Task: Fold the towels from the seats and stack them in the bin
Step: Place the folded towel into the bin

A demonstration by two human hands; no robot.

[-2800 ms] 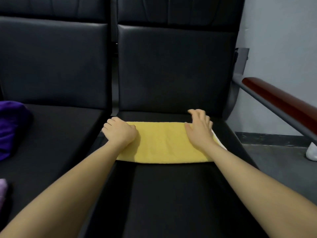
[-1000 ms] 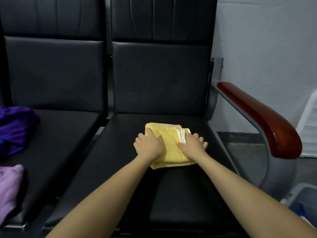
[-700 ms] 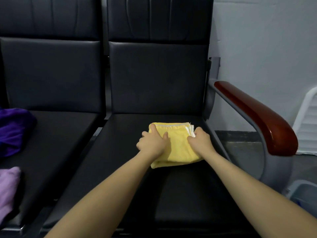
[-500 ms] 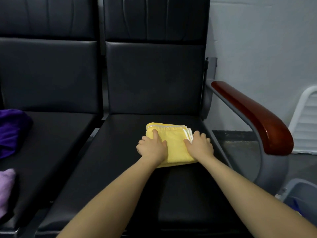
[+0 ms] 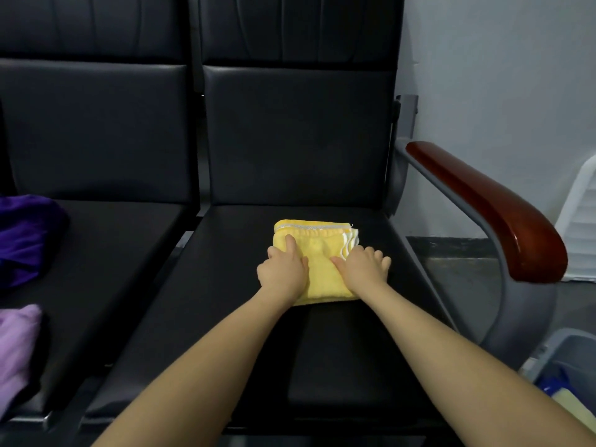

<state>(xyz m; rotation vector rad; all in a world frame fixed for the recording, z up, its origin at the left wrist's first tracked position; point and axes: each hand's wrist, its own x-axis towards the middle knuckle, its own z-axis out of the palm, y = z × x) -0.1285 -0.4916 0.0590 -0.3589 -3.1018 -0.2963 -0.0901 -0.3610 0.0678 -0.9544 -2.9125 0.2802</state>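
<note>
Since half a second ago, little changed: yellow towel (image 5: 317,253) still folded into a thick square on the right seat (image 5: 245,317), both hands still flat on top. Left hand (image 5: 283,269) now with index finger stretched farther forward over the towel's left part; right hand (image 5: 362,269) slid slightly outward, fingers spread over the towel's right edge onto the seat, thumb on the cloth. Neither hand curled round anything, the two a short way apart with bare towel between them. Compared with 2.8 s ago, towel no longer a long strip but a compact bundle, layered white-striped edges showing ahead of the right hand.

Near edge of the towel partly hidden under both palms. Left of the left hand, on the neighbouring seat (image 5: 106,253), dark purple towel (image 5: 25,237) and light purple towel (image 5: 16,346), both cut off by the frame edge. Far right of the right hand, low down, grey bin (image 5: 567,350) only partly in view, contents hard to make out: something blue and something pale yellow.

Counted: two hands, two seats, three towels on the seats, one wooden armrest (image 5: 490,208), one bin.
</note>
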